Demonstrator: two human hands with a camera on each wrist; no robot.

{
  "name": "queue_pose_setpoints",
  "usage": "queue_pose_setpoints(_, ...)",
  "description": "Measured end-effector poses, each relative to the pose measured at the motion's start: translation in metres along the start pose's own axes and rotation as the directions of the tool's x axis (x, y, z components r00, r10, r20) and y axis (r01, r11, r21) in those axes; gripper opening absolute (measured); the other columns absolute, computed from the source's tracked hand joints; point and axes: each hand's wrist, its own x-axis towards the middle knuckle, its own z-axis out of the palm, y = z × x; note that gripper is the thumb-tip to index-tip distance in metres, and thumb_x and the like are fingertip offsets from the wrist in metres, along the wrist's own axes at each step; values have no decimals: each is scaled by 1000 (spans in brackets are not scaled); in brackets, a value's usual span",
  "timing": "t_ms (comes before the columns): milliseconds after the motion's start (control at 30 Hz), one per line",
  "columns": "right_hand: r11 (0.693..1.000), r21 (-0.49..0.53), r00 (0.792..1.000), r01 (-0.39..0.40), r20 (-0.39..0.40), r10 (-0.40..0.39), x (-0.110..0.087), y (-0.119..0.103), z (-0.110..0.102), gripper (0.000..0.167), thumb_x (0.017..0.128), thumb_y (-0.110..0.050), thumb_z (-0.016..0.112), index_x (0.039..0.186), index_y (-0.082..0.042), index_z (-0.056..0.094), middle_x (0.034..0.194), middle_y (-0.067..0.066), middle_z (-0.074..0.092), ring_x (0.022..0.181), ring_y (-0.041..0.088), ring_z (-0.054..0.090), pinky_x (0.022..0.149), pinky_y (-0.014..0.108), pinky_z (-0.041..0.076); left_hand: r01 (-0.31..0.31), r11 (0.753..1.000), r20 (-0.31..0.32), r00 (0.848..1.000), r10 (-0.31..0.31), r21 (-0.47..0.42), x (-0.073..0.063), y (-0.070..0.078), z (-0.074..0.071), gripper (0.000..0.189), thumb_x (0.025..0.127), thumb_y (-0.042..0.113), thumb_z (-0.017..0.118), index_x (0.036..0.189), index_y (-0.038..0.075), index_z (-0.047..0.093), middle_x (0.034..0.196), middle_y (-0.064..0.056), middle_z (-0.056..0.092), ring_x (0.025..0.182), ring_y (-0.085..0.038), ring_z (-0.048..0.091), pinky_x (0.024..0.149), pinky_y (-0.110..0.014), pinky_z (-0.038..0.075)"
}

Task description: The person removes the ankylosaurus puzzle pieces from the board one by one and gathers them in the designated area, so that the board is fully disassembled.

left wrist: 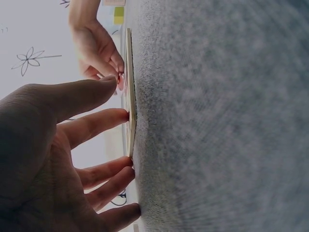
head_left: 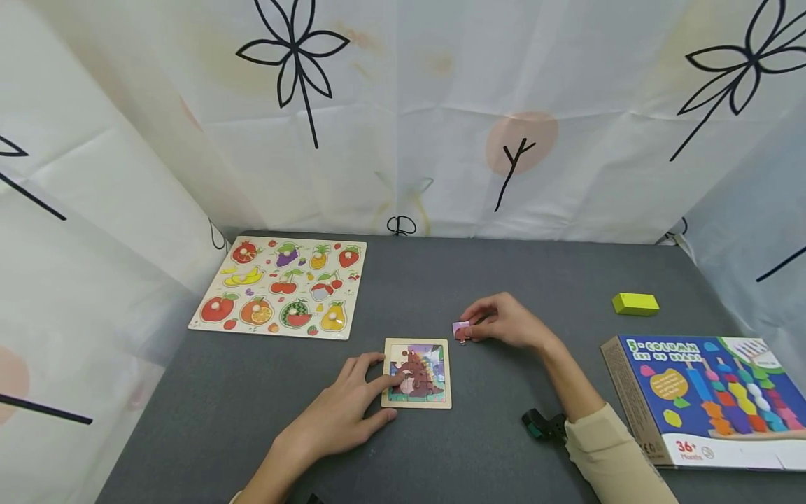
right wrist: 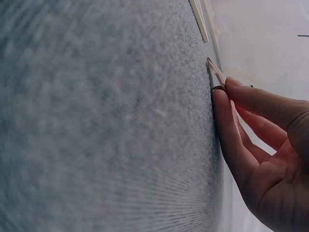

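Note:
A small framed jigsaw puzzle [head_left: 417,402] lies on the grey table, its pale wooden border around a picture of a brown animal. At its upper left the picture shows a bare pale patch. My left hand [head_left: 345,402] rests on the puzzle's left side, index fingertip on the picture and the other fingers at the frame and table. Right of the frame, my right hand [head_left: 511,320] pinches a pink and brown jigsaw piece [head_left: 462,332] between thumb and index finger. In the right wrist view the piece [right wrist: 216,72] is tilted, its lower edge close to the table.
A fruit peg board [head_left: 302,287] lies at the back left. On the right are a yellow-green block [head_left: 635,304] and a blue toy box [head_left: 711,392]. A black strap device [head_left: 543,425] is at the right wrist. White patterned cloth [head_left: 441,84] walls the table.

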Motion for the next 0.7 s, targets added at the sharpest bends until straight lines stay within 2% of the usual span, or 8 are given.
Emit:
queue_pose_setpoints(133, 999, -30, 999, -20, -27, 19, 0, -3, 2, 25, 96, -9, 82, 114, 8, 78, 101, 22, 83, 83, 17, 79, 76, 29, 65, 1, 1000, 3, 1000, -1, 4, 1, 0, 0, 49, 103, 35, 75, 150, 22, 67, 164, -12, 42, 149, -34, 41, 95, -59, 62)
queue_pose_setpoints(300, 998, -45, 998, -39, -46, 37, 1, -6, 4, 27, 96, -11, 82, 115, 8, 78, 101, 22, 83, 83, 20, 81, 76, 31, 66, 0, 1000, 1, 1000, 0, 19, 1, 1, 0, 49, 103, 35, 75, 150, 22, 67, 163, -12, 43, 149, -34, 42, 94, -59, 62)
queue_pose_setpoints(533, 998, -50, 998, -29, -54, 26, 1, -7, 4, 26, 97, -6, 80, 116, 11, 77, 106, 25, 81, 82, 14, 78, 75, 31, 67, 2, 999, -1, 1000, -2, 40, 2, 2, -1, 51, 102, 37, 76, 150, 23, 66, 162, -12, 45, 148, -33, 44, 94, -57, 62)
queue_pose_setpoints(700, 999, -28, 997, -33, -67, 31, 0, -7, 3, 28, 96, -5, 80, 118, 13, 76, 108, 26, 80, 81, 13, 78, 75, 30, 67, -1, 998, -7, 1000, 1, 59, 3, 3, -1, 53, 102, 39, 76, 150, 22, 65, 163, -13, 46, 148, -32, 46, 98, -57, 62)
